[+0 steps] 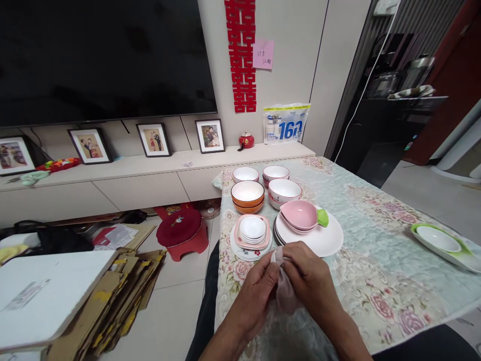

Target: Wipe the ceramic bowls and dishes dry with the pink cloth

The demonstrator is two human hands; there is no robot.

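Note:
Between my two hands is a bunched pale pinkish-grey cloth (pixel 286 293). My left hand (pixel 259 281) pinches it from the left, and my right hand (pixel 310 273) is closed around its upper right side. Just beyond my hands stands a stack of large white plates (pixel 332 233), with pink leaf-handled bowls (pixel 300 214) on top. Left of that, small white dishes (pixel 253 228) are piled on pink-rimmed square dishes and round plates. Farther back are orange bowls (pixel 247 194), a white patterned bowl (pixel 284 193) and more stacked bowls (pixel 276 173).
A floral tablecloth (pixel 391 260) covers the table. At its right edge lies a green-and-white dish (pixel 447 245). Behind, a low cabinet (pixel 143 183) carries photo frames, a red pot (pixel 246 140) and a plastic pack (pixel 286 124). Left are a red stool (pixel 182 230) and flattened cardboard (pixel 112 301).

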